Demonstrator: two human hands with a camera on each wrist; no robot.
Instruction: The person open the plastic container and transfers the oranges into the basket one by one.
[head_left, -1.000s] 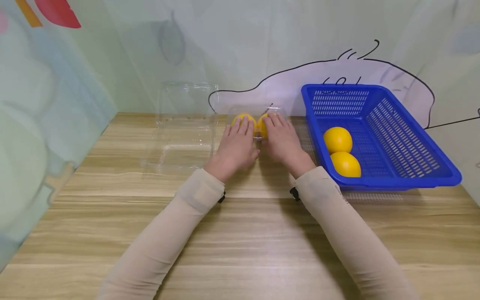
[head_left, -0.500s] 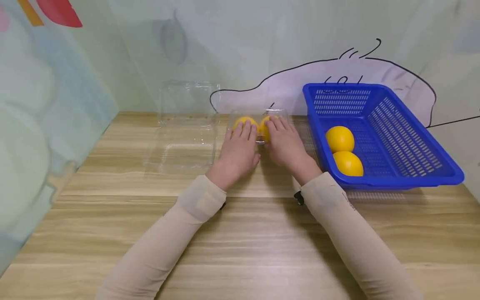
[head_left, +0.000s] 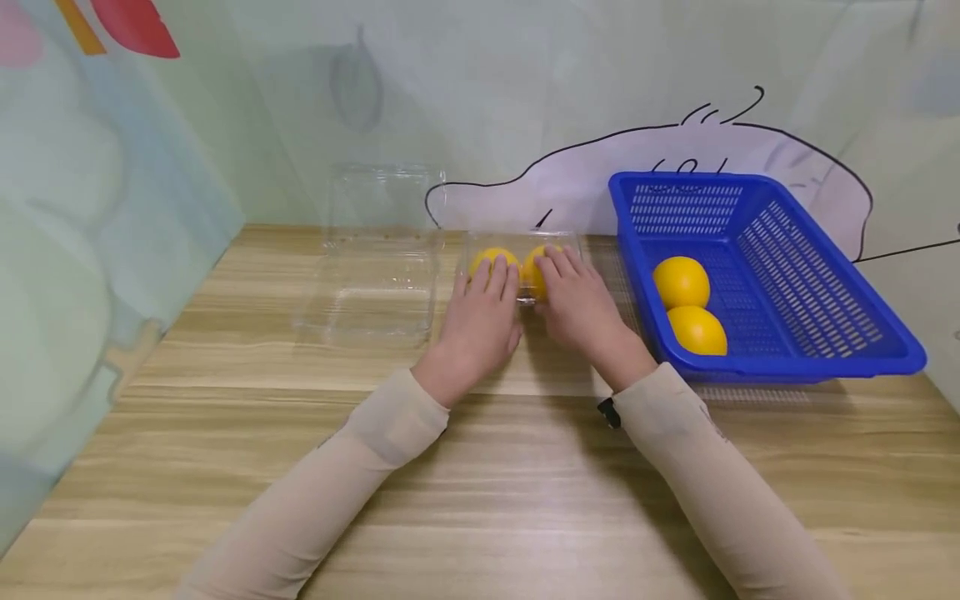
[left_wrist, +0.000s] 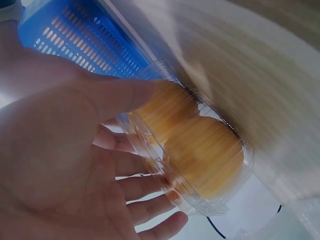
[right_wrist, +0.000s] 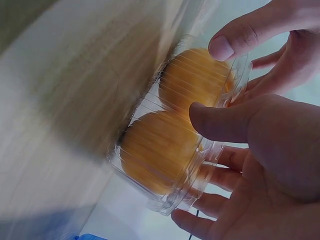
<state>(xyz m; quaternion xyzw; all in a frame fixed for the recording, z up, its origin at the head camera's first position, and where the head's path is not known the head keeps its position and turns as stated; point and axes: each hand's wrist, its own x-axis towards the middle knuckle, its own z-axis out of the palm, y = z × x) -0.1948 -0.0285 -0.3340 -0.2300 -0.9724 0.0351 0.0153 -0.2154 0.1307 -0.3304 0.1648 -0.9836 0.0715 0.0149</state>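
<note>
A small clear plastic clamshell box [head_left: 522,240] with two oranges [right_wrist: 157,152] in it sits on the table. Its lid lies over the fruit. My left hand [head_left: 480,325] reaches over the box's left half, fairly straight fingers resting on the lid. On the other half lies my right hand [head_left: 581,304], fingertips on the lid's top. In the right wrist view both thumbs point at the front side of the box [right_wrist: 170,200], close to its rim. The left wrist view shows the left fingers spread over the clear plastic above the fruit [left_wrist: 202,155].
A blue slotted basket [head_left: 780,367] stands at the right with two more oranges [head_left: 681,283] along its left wall. Left of the hands, a second clear clamshell box [head_left: 375,312] stands with its lid up. Behind the wooden table [head_left: 480,500] rises a printed wall sheet [head_left: 487,100].
The box with the two oranges has slid a little toward me, and both hands have come back with it. The basket and the other box stay put while the view shifts slightly.
</note>
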